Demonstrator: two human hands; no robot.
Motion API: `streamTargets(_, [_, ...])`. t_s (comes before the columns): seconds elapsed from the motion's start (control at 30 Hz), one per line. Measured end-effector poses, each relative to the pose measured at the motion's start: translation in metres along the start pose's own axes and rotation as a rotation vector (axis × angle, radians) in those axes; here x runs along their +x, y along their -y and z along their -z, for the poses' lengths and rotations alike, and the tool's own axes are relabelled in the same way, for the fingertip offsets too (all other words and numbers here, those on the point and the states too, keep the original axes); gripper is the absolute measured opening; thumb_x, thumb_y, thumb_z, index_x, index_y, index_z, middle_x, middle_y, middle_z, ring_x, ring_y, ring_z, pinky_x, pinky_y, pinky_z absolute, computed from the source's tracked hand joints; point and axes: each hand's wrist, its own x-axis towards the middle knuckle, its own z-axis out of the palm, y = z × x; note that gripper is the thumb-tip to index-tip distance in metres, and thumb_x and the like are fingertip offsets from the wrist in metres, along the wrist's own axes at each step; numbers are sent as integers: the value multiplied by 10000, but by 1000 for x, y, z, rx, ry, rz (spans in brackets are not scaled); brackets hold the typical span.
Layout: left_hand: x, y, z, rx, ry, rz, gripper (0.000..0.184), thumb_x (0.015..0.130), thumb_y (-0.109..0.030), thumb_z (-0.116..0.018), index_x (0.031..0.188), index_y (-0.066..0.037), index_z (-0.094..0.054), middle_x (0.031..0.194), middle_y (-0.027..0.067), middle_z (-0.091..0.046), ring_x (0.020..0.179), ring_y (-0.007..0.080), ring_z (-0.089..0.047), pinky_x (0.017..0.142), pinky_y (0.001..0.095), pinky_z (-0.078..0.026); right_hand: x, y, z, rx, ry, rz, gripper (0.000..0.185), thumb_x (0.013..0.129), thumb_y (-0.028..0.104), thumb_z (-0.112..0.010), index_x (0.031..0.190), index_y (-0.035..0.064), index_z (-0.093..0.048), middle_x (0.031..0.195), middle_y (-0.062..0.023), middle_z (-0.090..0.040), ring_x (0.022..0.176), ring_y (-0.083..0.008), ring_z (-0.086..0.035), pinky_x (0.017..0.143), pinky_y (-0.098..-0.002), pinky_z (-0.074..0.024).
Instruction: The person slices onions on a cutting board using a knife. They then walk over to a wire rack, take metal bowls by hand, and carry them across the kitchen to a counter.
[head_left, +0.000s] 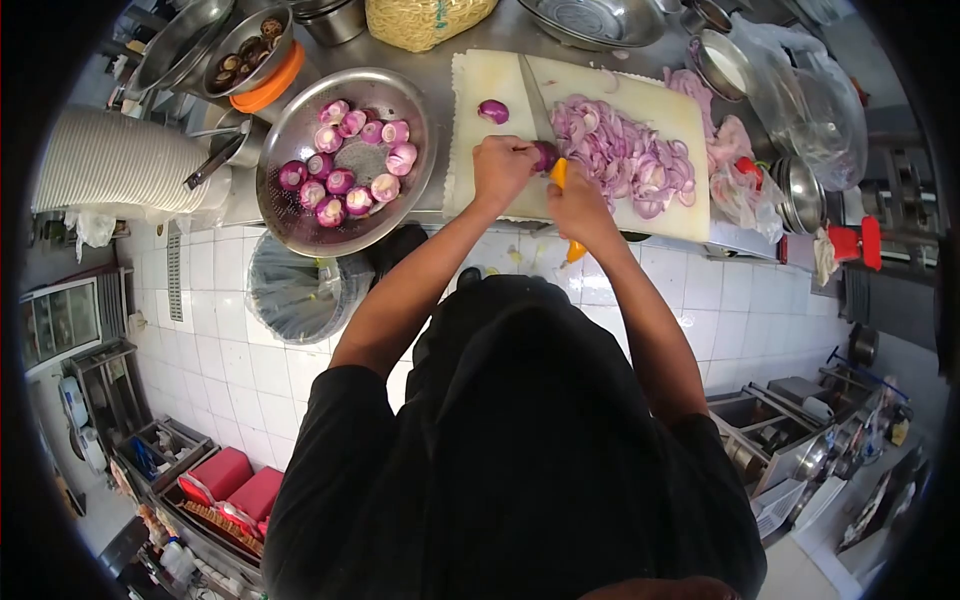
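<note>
On the white cutting board (480,75), my left hand (503,172) pinches a purple onion (545,155) with bent fingers. My right hand (582,208) is closed round the yellow handle of a knife (537,100), whose blade points away from me beside the onion. Right of the blade lies a wide pile of sliced onion (625,160). A smaller onion piece (493,111) sits alone beyond my left hand. Left of the board, a steel colander (275,205) holds several peeled onions (341,181).
A bowl of dark mushrooms (245,60) and an orange dish (275,85) stand at the back left. Steel bowls (600,20) and plastic bags (800,90) lie behind and right of the board. Below the counter edge is a lined bin (300,290).
</note>
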Motion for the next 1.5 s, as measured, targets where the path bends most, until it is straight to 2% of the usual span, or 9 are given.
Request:
streamTargets(0.3, [-1, -3, -4, -139, -68, 47, 173, 770, -143, -673, 793, 15, -740, 602, 110, -676, 510, 151, -646, 575, 273, -533, 3, 5, 1, -153, -61, 24, 332, 883, 166, -528, 1116, -56, -448, 1053, -346, -595, 998, -481, -597, 863, -547, -464])
streamTargets(0.5, [5, 4, -15, 105, -140, -135, 159, 789, -113, -657, 821, 16, -742, 589, 88, -665, 513, 108, -619, 525, 263, -501, 13, -5, 7, 25, 32, -43, 327, 894, 152, -497, 1142, -58, -456, 848, -299, -648, 728, -441, -658, 719, -522, -516])
streamTargets(0.6, [2, 1, -11, 103, -116, -97, 151, 768, -142, -666, 801, -22, -751, 608, 126, -673, 550, 222, -663, 624, 301, -542, 8, 10, 27, 9, 31, -21, 336, 887, 144, -492, 1151, -61, -463, 814, -284, -654, 603, -394, -657, 634, -483, -530])
streamTargets(0.7, [-3, -11, -5, 128, -69, -76, 153, 763, -144, -668, 792, -19, -750, 607, 129, -673, 556, 222, -668, 630, 298, -544, -8, 35, 53, -33, 134, -73, 348, 884, 145, -494, 1159, -66, -459, 815, -281, -659, 544, -348, -656, 573, -455, -530])
streamTargets(0.8, [-1, -5, -6, 109, -64, -127, 159, 786, -126, -662, 795, 11, -742, 580, 78, -661, 503, 98, -604, 522, 261, -491, -20, 57, 60, -28, 200, -164, 353, 881, 143, -502, 1155, -75, -459, 856, -303, -651, 682, -399, -676, 664, -485, -533])
streamTargets(1.0, [3, 2, -10, 44, -92, -90, 167, 774, -137, -677, 788, 17, -741, 594, 84, -670, 516, 100, -613, 525, 262, -499, 7, 10, 4, -141, -26, -14, 366, 873, 134, -519, 1161, -82, -453, 1008, -330, -628, 977, -485, -608, 877, -531, -470])
streamTargets(1.1, [3, 1, -8, 67, -61, -107, 166, 775, -131, -679, 794, 20, -742, 599, 85, -673, 525, 99, -618, 533, 257, -504, 16, -1, 8, -210, -52, 104, 385, 877, 138, -515, 1187, -79, -443, 1028, -312, -637, 973, -484, -609, 876, -530, -472])
streamTargets(1.4, [3, 2, -7, 59, -47, -109, 169, 775, -126, -661, 779, 23, -738, 592, 79, -668, 534, 87, -615, 537, 251, -499, -20, 46, 50, -34, 156, -104, 441, 893, 128, -474, 1265, -92, -392, 815, -265, -641, 481, -313, -626, 502, -417, -522])
streamTargets(1.5, [3, 0, -7, 43, -58, -93, 150, 752, -140, -667, 749, -12, -746, 602, 124, -671, 524, 204, -652, 598, 312, -534, -20, 40, 37, -46, 122, -107, 402, 888, 121, -473, 1224, -90, -408, 813, -268, -639, 487, -318, -629, 516, -424, -525])
